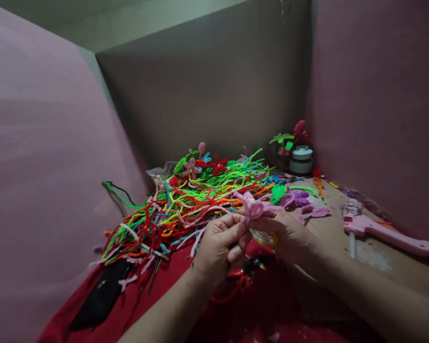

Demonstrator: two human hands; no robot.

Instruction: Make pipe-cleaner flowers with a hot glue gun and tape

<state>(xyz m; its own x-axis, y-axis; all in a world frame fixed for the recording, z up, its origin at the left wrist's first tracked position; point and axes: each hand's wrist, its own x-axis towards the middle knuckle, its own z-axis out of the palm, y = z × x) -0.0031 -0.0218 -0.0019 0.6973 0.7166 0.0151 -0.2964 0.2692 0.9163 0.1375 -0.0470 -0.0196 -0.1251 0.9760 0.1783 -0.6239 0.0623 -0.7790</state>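
Observation:
A pink pipe-cleaner flower (255, 206) with looped petals is raised in front of me, over the near side of the pipe-cleaner pile. My left hand (223, 243) pinches the base of the flower between thumb and curled fingers. From the other side, my right hand (280, 228) grips the same base, its fingers partly hidden behind the petals. Just under the right hand shows a yellowish ring (263, 237), perhaps a tape roll; I cannot tell whether the hand touches it. Behind the hands spreads a big heap of multicoloured pipe cleaners (196, 195).
A pink glue gun (386, 228) lies on cardboard (331, 233) at right. Purple pipe-cleaner loops (314, 213) lie nearby. Finished flowers (218, 164) rest atop the heap. A lidded jar (301, 159) stands at the back. A black phone-like slab (102, 297) lies on red cloth (178, 290).

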